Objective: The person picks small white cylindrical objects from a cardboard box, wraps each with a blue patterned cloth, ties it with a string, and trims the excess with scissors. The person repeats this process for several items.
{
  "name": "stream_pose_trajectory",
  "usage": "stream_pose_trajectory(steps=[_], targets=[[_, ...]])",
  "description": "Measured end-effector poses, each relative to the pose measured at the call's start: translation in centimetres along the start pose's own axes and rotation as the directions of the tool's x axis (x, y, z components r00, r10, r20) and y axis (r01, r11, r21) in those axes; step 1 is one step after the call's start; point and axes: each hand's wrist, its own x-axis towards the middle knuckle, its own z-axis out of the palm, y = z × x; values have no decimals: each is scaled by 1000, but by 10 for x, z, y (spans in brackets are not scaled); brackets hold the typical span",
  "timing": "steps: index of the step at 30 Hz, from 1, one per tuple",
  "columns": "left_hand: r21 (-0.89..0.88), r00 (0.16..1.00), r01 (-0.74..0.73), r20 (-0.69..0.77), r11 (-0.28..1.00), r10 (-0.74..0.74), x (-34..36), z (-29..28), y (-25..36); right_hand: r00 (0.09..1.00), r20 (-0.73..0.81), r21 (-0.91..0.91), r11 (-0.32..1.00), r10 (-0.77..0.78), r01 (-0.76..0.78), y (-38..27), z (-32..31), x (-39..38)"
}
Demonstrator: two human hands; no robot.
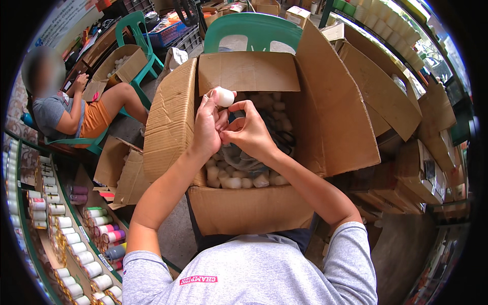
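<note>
My left hand (pixel 207 126) is closed round a white spool (pixel 224 97), which looks like a thread spool, held up over an open cardboard box (pixel 249 201). Close beside it, my right hand (pixel 250 131) has thumb and forefinger pinched together near the left palm. What that pinch holds, if anything, is too small to make out. Inside the box lie several pale, rounded spools (pixel 231 182), some partly hidden by my forearms. A crumpled grey cloth (pixel 243 158) rests on top of them.
A green plastic chair (pixel 216 38) stands behind the box. At the left a person (pixel 76 109) sits with hands raised. Racks of thread spools (pixel 76 247) fill the lower left. Cardboard boxes (pixel 419 168) are stacked at the right, below a shelf of pale spools (pixel 381 23).
</note>
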Motion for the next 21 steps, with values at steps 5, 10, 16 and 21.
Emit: stream_pose_trajectory(steps=[5,10,16,21], targets=[[-309,973,120,-152,944,-173,2,-5,15,930,291,-205,964,225,-169,5,-22,2],[-488,982,111,-79,866,-171,12,-39,20,801,535,-443,896,267,-2,-1,-52,9],[-382,871,468,50,797,-488,9,-28,15,983,132,262,961,-128,90,-15,-57,16],[-309,950,303,19,901,-313,8,-19,13,972,-27,100,967,-232,234,-17,-54,11]])
